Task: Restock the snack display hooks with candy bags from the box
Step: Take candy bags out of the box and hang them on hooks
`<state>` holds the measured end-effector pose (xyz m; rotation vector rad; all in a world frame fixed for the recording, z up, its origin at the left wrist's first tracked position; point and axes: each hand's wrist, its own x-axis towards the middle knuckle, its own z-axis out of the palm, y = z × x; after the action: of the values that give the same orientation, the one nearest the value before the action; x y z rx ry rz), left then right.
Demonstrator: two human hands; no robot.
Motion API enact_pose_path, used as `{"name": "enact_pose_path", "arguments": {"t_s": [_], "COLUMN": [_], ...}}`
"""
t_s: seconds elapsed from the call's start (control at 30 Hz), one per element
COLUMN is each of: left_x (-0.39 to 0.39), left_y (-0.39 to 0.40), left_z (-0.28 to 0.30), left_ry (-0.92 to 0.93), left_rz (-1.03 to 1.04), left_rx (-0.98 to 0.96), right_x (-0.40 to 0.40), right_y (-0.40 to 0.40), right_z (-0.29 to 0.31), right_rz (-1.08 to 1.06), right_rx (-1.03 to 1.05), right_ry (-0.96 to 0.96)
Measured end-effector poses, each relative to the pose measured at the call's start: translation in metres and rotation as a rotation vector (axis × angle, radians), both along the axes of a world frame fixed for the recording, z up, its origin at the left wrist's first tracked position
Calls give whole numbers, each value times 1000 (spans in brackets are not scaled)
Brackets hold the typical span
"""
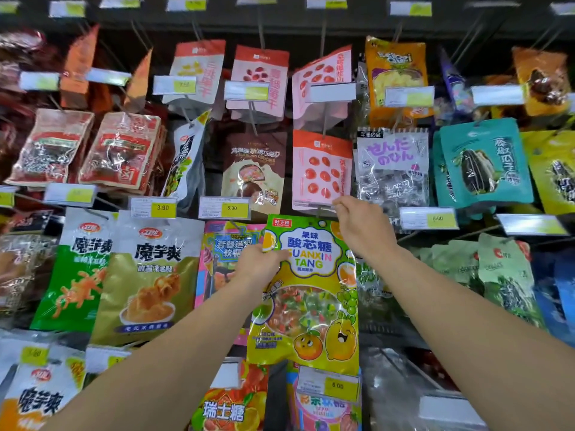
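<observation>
A yellow-green candy bag (308, 293) with fruit cartoons hangs upright in the middle of the hook wall. My left hand (258, 265) grips its upper left edge, thumb over the front. My right hand (361, 225) is at the bag's top right corner, fingers pinched on the thin metal hook (323, 209) just above it. Whether the bag's hole is on the hook is hidden by my fingers. The box is out of view.
Snack bags fill the neighbouring hooks: a pink strawberry bag (322, 169) right above, a pink candy bag (230, 256) to the left, clear wrapped candies (392, 166) up right. Yellow price tags (339, 385) stick out in front of each row.
</observation>
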<state>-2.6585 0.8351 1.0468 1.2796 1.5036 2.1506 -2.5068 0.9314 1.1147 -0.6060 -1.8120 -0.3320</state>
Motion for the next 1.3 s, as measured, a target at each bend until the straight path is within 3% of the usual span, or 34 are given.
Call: {"name": "enact_pose_path", "arguments": {"t_s": [0.23,0.7,1.03,1.3], "left_x": [-3,9,4,13], "left_y": [14,20,15,12], "left_z": [6,4,4,0], "left_ry": [-7,-77,-37,-14], "left_rz": [60,-48,65,-20], "left_rx": [-28,-99,-113,-158], "right_x": [-1,-4,-2,-3], "right_y": [-1,-1,-3,1], "right_z": [1,2,0,2], "right_rz": [40,85,74,95], "right_rx": [-31,-37,-12,-43], "right_ry": [27,52,48,64]}}
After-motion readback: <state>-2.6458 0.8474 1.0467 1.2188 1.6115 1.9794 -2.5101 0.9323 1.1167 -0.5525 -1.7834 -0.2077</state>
